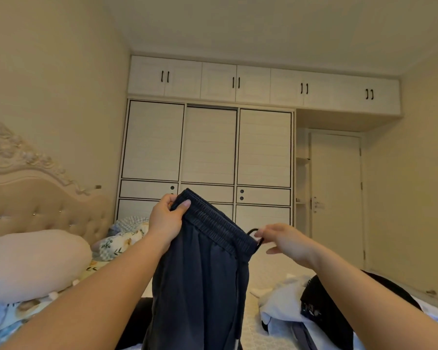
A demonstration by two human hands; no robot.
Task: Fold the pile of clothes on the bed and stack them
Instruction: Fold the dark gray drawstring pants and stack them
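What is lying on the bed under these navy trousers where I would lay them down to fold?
The left hand and right hand hold the navy trousers up by the waistband. Right of them a white garment and a black garment lie heaped on the bed; the trousers hide what is directly below.

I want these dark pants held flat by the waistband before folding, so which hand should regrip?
Probably the right hand: it pinches only the drawstring loop, beside the waistband corner. The left hand already grips the other corner.
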